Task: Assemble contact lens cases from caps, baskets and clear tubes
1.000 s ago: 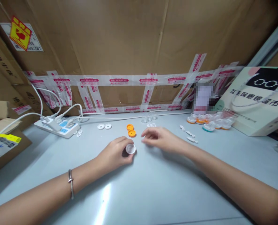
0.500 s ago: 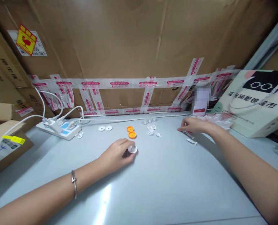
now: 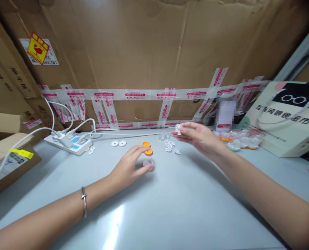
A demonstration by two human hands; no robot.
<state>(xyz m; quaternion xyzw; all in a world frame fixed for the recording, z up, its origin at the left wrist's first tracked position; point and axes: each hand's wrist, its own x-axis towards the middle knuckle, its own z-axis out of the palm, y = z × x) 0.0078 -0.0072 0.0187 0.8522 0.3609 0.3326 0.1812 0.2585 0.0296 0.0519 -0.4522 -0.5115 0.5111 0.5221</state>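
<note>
My left hand [image 3: 127, 166] is over the table with its fingers apart. Its thumb lies at the near edge of a small clear round cup [image 3: 147, 162], while the other fingers are raised off it. Just beyond are two orange round caps [image 3: 148, 152], one partly behind my fingertips. Between the fingertips of my right hand [image 3: 196, 137], a small white plastic piece [image 3: 178, 129] is pinched above the table. Several similar white openwork pieces [image 3: 168, 146] lie below it, beside some clear cups [image 3: 164, 136].
Two white discs [image 3: 118, 143] lie left of the orange caps. A power strip [image 3: 68, 142] with plugged-in cables is at the left, near an open carton [image 3: 11, 166]. Clear-topped round containers [image 3: 244, 140], a pixelated phone-like object [image 3: 225, 113] and a paper bag [image 3: 281, 118] stand right.
My right hand has moved left and up from beside the white strips, now with a white piece in its fingers. My left fingers have loosened from the clear cup. The view has shifted slightly.
</note>
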